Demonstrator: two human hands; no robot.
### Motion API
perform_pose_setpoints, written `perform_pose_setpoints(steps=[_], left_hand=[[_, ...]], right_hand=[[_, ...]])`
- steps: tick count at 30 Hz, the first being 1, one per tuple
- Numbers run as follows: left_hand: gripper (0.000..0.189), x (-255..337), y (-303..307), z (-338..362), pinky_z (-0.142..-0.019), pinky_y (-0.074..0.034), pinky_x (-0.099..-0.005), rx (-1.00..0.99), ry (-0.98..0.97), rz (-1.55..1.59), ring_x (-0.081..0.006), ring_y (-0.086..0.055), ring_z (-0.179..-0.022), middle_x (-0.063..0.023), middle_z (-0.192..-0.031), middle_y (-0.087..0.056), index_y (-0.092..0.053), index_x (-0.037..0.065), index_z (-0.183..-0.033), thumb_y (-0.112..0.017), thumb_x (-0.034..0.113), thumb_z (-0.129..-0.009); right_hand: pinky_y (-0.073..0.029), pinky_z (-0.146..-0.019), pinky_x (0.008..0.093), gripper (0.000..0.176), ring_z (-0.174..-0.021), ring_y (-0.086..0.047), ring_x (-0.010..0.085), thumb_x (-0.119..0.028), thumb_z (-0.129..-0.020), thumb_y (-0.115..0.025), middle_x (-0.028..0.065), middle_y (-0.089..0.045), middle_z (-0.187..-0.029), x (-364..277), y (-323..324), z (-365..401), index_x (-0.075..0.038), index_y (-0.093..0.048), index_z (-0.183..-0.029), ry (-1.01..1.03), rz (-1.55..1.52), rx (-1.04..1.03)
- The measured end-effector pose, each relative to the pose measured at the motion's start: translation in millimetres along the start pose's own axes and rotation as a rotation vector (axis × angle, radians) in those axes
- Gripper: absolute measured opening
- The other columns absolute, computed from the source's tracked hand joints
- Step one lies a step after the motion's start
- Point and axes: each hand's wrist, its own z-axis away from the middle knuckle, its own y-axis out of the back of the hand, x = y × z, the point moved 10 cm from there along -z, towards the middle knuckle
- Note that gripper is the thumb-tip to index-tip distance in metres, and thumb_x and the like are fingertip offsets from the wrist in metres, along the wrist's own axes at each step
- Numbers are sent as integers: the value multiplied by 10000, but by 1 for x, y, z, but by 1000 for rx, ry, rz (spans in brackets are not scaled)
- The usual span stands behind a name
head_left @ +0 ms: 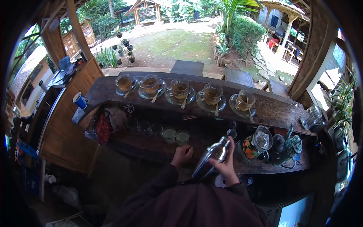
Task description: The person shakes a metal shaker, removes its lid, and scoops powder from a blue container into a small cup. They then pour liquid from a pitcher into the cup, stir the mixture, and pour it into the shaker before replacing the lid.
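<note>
Head view: the shaker (208, 160) is held above the near edge of the lower shelf (151, 145), between the left hand (182, 156) and the jug (249, 147). Its long axis is tilted, set diagonally; the bright upper end is directed forward and to the right, the other end back and to the left, toward the body. The shaker is clamped by the right hand (225, 166), with the fingers wrapped along its right side. The left hand is curled just beside the glasses (182, 137) of pale liquid; whether its fingertips meet cannot be told. Five cups (180, 89) are set on saucers along the upper counter (272, 110)
</note>
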Motion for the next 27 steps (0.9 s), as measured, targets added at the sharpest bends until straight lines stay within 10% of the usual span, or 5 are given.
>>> perform_pose_setpoints(steps=[4, 10, 18, 27], left_hand=[[219, 9, 1, 0, -458, -375, -359, 5, -66, -26, -282, -542, -467, -178, -540, -506, -554, -33, -700, -584, 135, -836], [250, 18, 0, -2, -457, -362, -360, -19, -88, -146, -291, -511, -452, -192, -539, -489, -542, -39, -663, -587, 144, -827], [218, 4, -2, -3, -466, -368, -360, -16, -52, -83, -297, -529, -470, -190, -551, -507, -550, -41, -667, -583, 133, -794], [205, 3, -1, 0, -460, -363, -354, -6, -61, -21, -236, -500, -442, -196, -543, -498, -545, -47, -665, -567, 116, -786]], right_hand=[[-454, -906, 378, 1118, -1073, -517, 223, -114, -626, -830, 125, -425, -1211, 23, -11, 6, -147, -67, -1442, -181, -121, -81], [-455, -897, 391, 1190, -1090, -504, 255, -368, -600, -849, 144, -396, -1243, -19, 38, -20, -156, -44, -1451, 127, -204, 301], [-442, -933, 403, 1136, -1078, -523, 236, -98, -622, -834, 141, -444, -1217, 30, -29, 12, -148, -58, -1450, -118, -100, -194], [-494, -861, 387, 1085, -1027, -556, 237, -106, -671, -791, 151, -457, -1180, 11, 17, -1, -195, -36, -1445, -72, -209, 158]])
